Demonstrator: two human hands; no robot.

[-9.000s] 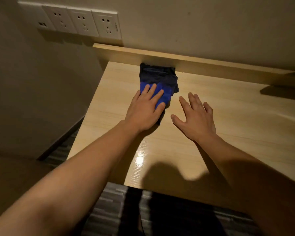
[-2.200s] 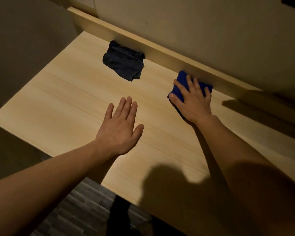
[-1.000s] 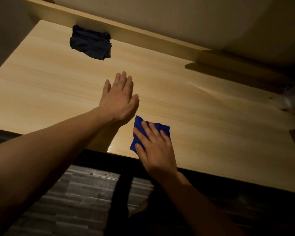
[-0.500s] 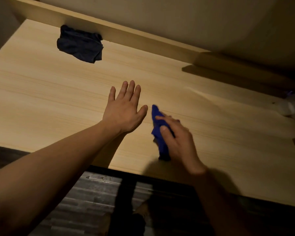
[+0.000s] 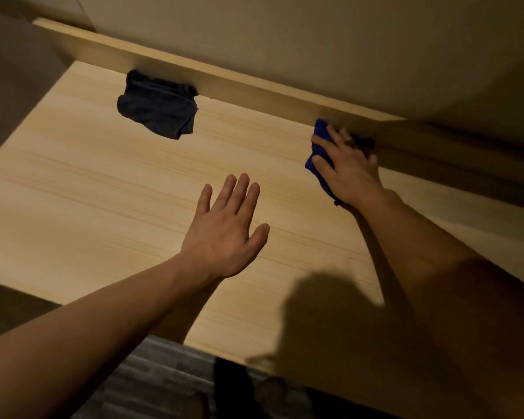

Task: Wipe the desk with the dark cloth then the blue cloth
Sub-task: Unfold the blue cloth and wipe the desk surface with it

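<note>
Head view of a light wooden desk (image 5: 88, 182) set against a wall, with a raised back ledge (image 5: 254, 86) along its far edge. The right hand (image 5: 345, 167) lies palm-down on the blue cloth (image 5: 319, 137), fingers spread over it and pressing it flat to the desk surface directly beside the back ledge; the fingertips are blurred, so whether they touch the ledge cannot be told. The cloth shows at the thumb side and beneath the wrist. The left hand (image 5: 227, 228) is open, palm down, fingers extended and slightly apart, over the bare middle of the desk, holding nothing. The dark cloth (image 5: 158, 110) lies crumpled at the far left, touching the ledge, well apart from both hands. A shadow (image 5: 330, 322) falls on the near edge.
</note>
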